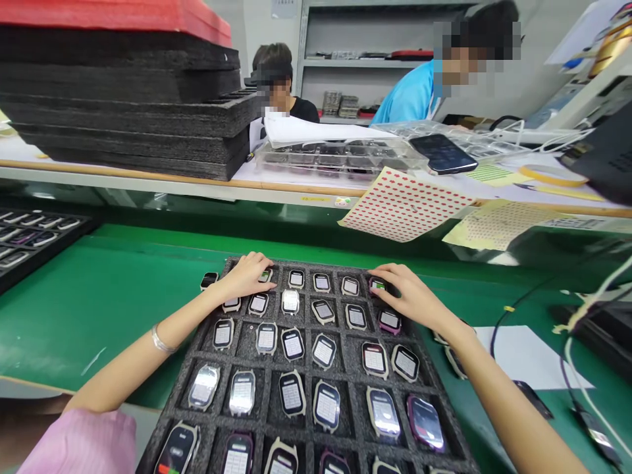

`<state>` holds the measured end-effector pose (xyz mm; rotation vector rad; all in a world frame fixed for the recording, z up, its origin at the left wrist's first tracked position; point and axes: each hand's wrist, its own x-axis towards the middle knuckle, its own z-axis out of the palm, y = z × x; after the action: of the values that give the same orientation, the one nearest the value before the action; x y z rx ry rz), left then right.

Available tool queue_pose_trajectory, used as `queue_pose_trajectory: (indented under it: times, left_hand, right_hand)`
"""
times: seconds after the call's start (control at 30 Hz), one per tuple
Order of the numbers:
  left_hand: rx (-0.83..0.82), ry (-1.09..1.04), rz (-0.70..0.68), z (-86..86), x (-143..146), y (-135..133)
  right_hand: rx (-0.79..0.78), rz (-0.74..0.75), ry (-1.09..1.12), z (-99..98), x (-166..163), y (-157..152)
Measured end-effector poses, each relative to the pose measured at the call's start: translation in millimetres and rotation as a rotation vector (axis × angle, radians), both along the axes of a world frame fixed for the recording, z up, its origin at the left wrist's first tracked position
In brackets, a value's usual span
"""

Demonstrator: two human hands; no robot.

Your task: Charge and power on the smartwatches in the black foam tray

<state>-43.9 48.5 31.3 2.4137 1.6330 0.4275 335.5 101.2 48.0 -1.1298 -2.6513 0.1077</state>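
Note:
A black foam tray (178, 395) lies before me, its square compartments holding several smartwatches without straps, most with lit screens. At the far left corner, my left hand (249, 275) has its thumb and fingers around a smartwatch (266, 275) showing some green on its screen. My right hand (405, 295) pinches a dark purple-rimmed smartwatch (378, 284) in the far right compartment, partly covered by the fingers. Just below it sits another purple-rimmed watch (390, 320). In the nearest row, one watch (178, 449) shows red and green on its screen.
Loose watches lie beside the tray, one left (209, 280), others right (455, 361) behind my forearm. Another watch tray (34, 237) is at left. White paper (530, 359) and cables (498, 316) lie right. Foam trays (123, 125) are stacked on the shelf; two people are beyond.

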Motion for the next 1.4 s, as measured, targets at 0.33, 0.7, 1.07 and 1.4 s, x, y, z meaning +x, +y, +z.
queue_pose_trajectory:
  times: [0.33,0.7,1.07,1.4]
  left_hand:
    - [-0.134,0.149,-0.125,22.6,62.5,24.9]
    - [-0.142,-0.261,-0.066,12.8,54.1,23.0]
    - [-0.536,-1.598,0.033,68.3,50.3,-46.6]
    - [-0.577,-1.554,0.143,66.6,50.7,-57.2]
  right_hand:
    - [-0.107,-0.056,-0.229,1.0,-54.8,6.0]
    - [-0.433,-0.133,0.427,22.6,-59.0,-10.8]
    - [-0.916,0.039,1.221,51.1,-121.0,-69.4]
    - [-0.942,0.050,1.105,40.2,-119.9,-80.9]
